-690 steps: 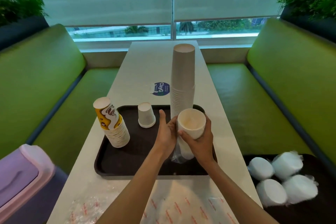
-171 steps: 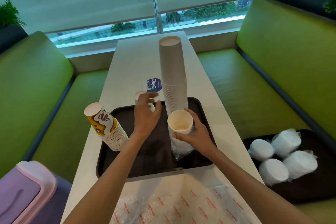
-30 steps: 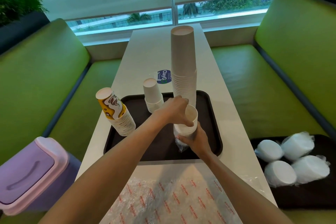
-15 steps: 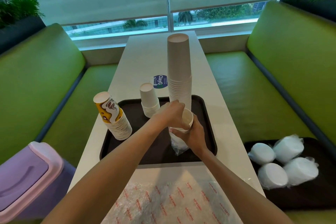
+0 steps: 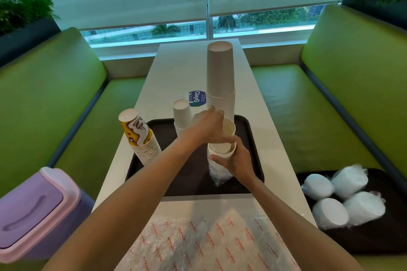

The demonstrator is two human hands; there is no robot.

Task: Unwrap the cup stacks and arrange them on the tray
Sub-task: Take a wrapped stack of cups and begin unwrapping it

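- I'm mid-unwrap, working a half-sleeved stack (image 5: 220,153) over the middle of the dark tray (image 5: 193,185).
- My right hand (image 5: 239,160) wraps its fingers round the stack just under the rims and holds it upright.
- My left hand (image 5: 209,126) comes in from above with its fingers closed on the top cup (image 5: 229,131). That cup sits raised and tilted, partly out of the one beneath.
- The clear wrapper (image 5: 217,175) is bunched down round the stack's lower half, its crumpled tail touching the tray.
- Next, by my reckoning, I lift this cup free, flip it and set it on the short white stack (image 5: 181,113) at the tray's far left. The hold below must stay firm so the rest don't rise with it.
- The cups are plain white paper, thin-walled and tightly nested. I judge they'd dent under a hard squeeze.
- The tall white stack (image 5: 220,72) stands just behind my hands, so I'd swing wide of it.
- More wrapped bundles (image 5: 343,198) wait on the bench tray (image 5: 363,240) to my right.
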